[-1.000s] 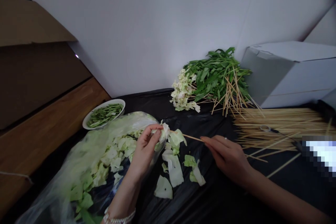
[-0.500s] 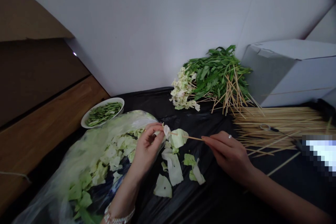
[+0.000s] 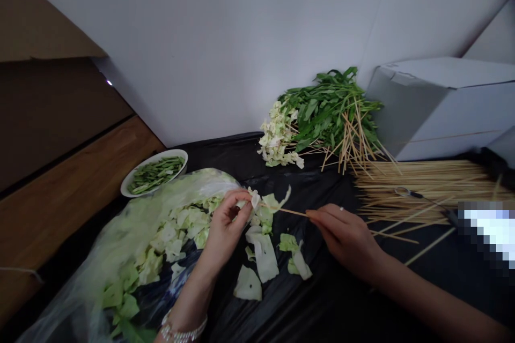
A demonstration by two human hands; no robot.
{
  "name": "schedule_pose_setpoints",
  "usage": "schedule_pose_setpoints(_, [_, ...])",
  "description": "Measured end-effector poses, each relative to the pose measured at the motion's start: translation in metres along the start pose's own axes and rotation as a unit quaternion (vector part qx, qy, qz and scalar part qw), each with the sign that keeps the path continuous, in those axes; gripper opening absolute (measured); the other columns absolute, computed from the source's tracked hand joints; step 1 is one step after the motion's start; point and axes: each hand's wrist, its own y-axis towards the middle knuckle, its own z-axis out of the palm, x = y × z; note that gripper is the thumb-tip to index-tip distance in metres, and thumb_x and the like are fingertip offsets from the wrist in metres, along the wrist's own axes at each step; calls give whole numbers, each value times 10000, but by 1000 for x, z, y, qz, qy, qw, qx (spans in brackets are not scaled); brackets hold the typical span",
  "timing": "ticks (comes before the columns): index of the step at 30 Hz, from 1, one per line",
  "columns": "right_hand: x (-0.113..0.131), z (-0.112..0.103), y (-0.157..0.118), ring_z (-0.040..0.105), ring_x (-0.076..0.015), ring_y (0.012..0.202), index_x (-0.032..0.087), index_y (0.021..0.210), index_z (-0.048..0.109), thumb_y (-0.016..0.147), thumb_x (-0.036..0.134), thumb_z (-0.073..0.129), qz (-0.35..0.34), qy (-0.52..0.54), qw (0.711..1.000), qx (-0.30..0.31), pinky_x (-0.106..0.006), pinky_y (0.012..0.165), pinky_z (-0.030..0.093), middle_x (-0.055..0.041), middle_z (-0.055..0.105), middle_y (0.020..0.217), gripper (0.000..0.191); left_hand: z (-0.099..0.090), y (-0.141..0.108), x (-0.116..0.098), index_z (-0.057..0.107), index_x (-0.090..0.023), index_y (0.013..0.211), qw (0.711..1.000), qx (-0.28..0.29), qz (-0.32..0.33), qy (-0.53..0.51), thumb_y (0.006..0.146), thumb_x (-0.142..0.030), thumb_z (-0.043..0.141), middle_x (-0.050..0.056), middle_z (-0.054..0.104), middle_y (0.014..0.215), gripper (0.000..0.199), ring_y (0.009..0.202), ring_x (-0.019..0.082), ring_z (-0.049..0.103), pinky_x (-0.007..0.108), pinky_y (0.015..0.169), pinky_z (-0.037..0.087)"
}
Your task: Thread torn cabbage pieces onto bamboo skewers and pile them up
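Note:
My right hand (image 3: 349,235) pinches the bare end of a thin wooden skewer (image 3: 295,213), which points left. Threaded near its other end is a pale green cabbage piece (image 3: 272,203), one edge curling upward. My left hand (image 3: 228,220) is closed in a pinch on a whitish cabbage leaf piece (image 3: 254,198) at the skewer's left end; the tip itself is hidden. Below the skewer, several loose cabbage pieces (image 3: 263,257) lie on black plastic sheeting (image 3: 289,305). Left of my left hand, a clear plastic bag (image 3: 120,230) spreads open with many cut cabbage pieces (image 3: 189,222).
A white bowl (image 3: 124,187) of cut green pods stands at the back left. Skewered cabbage (image 3: 277,136) and leafy greens (image 3: 322,110) are piled against the wall. Bare skewers (image 3: 426,185), with a ringed tool (image 3: 402,192) on them, lie right, before a white box (image 3: 450,112).
The cabbage piece on the skewer has turned, and its right edge now curls upward. Both hands keep their grips. The whole view has shifted slightly.

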Motion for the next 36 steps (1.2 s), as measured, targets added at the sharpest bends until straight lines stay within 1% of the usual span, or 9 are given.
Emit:
schedule_pose_setpoints(5, [-1, 0, 0, 620, -164, 833, 143, 1090, 629, 913, 46, 507, -11, 9, 999, -31, -276, 745, 517, -69, 672, 895, 236, 2, -1, 2, 673, -216, 866, 1000, 15, 6, -6, 863, -272, 605, 66, 627, 1014, 89, 973, 201, 582, 272, 755, 451])
schedule_pose_setpoints(11, [2, 0, -1, 641, -173, 801, 133, 1126, 619, 902, 24, 454, -21, -29, 999, 4, -278, 707, 529, -72, 671, 876, 298, 4, 0, 6, 676, -224, 855, 1000, 12, 1, -15, 853, -280, 616, 66, 647, 994, 83, 961, 210, 590, 306, 802, 449])
schedule_pose_setpoints(15, [3, 0, -1, 652, -175, 768, 141, 1083, 629, 920, 61, 433, -16, -32, 999, 33, -288, 698, 535, -68, 673, 851, 266, 4, 0, 9, 675, -226, 861, 1000, 19, 4, -25, 862, -272, 614, 58, 648, 991, 76, 972, 205, 588, 311, 855, 427])
schedule_pose_setpoints(21, [3, 1, -1, 649, -163, 791, 172, 1088, 635, 912, 55, 447, 0, 4, 1000, 14, -270, 729, 537, -61, 675, 855, 283, 5, -1, 13, 674, -230, 893, 999, 34, 4, -15, 880, -254, 606, 52, 634, 1052, 73, 1021, 187, 576, 278, 876, 403])
schedule_pose_setpoints(25, [3, 1, -1, 639, -171, 806, 161, 1103, 627, 915, 56, 465, 3, 16, 1000, 5, -275, 718, 531, -62, 673, 860, 269, 6, -2, 13, 674, -224, 884, 999, 33, 5, -8, 876, -245, 604, 54, 633, 1044, 73, 1008, 191, 582, 271, 844, 411])
schedule_pose_setpoints(28, [3, 2, -1, 636, -173, 804, 156, 1077, 627, 926, 68, 468, 9, 24, 1000, 11, -280, 721, 524, -63, 668, 862, 236, 7, -2, 13, 676, -219, 880, 999, 33, 2, -5, 869, -251, 611, 56, 634, 1040, 73, 984, 190, 588, 271, 821, 416])
schedule_pose_setpoints(31, [4, 2, 0, 634, -162, 767, 167, 1019, 627, 944, 98, 467, 19, 49, 998, 28, -277, 715, 516, -51, 662, 839, 190, 7, -2, 14, 687, -215, 869, 1000, 24, 0, -9, 858, -263, 626, 58, 642, 1038, 78, 990, 196, 589, 285, 856, 413])
schedule_pose_setpoints(34, [6, 3, 2, 633, -158, 760, 175, 1020, 617, 955, 117, 462, 31, 67, 997, 38, -274, 702, 505, -40, 658, 836, 178, 7, -2, 14, 690, -210, 891, 998, 27, -34, -47, 835, -283, 655, 59, 657, 1023, 98, 927, 189, 602, 287, 817, 441])
schedule_pose_setpoints(36, [7, 3, 2, 630, -154, 766, 181, 1025, 612, 957, 124, 462, 43, 76, 995, 39, -270, 700, 497, -33, 651, 836, 175, 6, -3, 12, 681, -218, 969, 993, 33, -69, -90, 801, -282, 696, 54, 659, 1034, 181, 876, 173, 606, 270, 759, 459])
